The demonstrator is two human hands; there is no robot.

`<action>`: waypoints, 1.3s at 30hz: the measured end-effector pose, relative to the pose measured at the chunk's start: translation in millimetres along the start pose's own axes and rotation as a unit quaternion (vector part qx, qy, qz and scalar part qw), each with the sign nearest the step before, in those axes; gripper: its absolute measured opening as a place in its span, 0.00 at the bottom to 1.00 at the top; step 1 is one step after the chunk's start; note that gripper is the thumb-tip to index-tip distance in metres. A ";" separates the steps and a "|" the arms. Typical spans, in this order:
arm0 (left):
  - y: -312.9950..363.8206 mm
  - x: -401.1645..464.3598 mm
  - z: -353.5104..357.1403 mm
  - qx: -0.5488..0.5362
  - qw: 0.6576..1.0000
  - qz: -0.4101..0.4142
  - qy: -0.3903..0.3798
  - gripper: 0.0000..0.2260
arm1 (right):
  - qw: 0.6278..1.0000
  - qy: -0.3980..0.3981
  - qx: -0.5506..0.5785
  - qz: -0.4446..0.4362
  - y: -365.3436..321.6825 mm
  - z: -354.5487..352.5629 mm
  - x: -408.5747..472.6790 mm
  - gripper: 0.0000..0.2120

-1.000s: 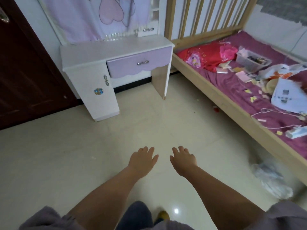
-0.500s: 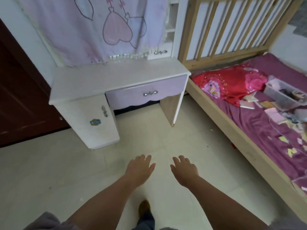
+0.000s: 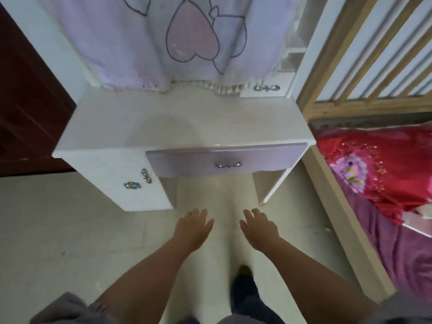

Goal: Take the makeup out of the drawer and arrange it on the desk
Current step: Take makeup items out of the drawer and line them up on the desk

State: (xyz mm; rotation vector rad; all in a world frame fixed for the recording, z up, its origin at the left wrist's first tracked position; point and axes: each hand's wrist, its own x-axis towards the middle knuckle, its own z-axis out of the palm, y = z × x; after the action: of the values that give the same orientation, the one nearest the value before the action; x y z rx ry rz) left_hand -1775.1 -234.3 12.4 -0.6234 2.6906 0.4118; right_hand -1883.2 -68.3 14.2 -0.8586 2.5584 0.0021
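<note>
A dark red-brown door (image 3: 28, 101) fills the far left edge, beside a white wall. Next comes the desk (image 3: 177, 122), white with a pale, faintly mottled top that carries nothing visible. Under its left end is a white cupboard (image 3: 131, 181) with a silver bow-shaped handle and a small blue oval ornament on its front. To the right of the cupboard, under the desk top, sits the drawer (image 3: 224, 163). Its front is glossy lilac with a curved, scalloped lower edge and a silver bow-shaped handle (image 3: 228, 164) at its middle. The drawer is closed, so no makeup can be seen. Behind the desk hangs a lilac cloth (image 3: 168, 40) printed with a pink heart outlined in dark purple, its fringed hem touching the back of the desk top.

Below the drawer, over the cream tiled floor (image 3: 58, 230), two bare forearms reach forward. The left hand (image 3: 192, 228) is palm down with fingers relaxed and slightly spread, holding nothing. The right hand (image 3: 259, 226), just beside it, is the same: fingers loose, holding nothing. Both hands are short of the drawer and touch nothing.

At the right stands a wooden bed (image 3: 336, 206) with a slatted headboard, a red flowered pillow (image 3: 383, 169) and a purple sheet (image 3: 406, 253).
</note>
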 end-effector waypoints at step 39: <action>45.8 174.7 40.7 -0.829 0.394 -0.397 0.013 0.07 | 0.720 -0.104 0.638 0.252 23.8 22.9 168.9 0.07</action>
State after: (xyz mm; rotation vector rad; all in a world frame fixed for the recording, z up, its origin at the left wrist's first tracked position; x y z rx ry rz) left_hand -1932.9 -244.6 -83.7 -2.0020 0.5546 2.5373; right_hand -2007.7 -142.8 -78.4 0.3699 1.7824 -1.2399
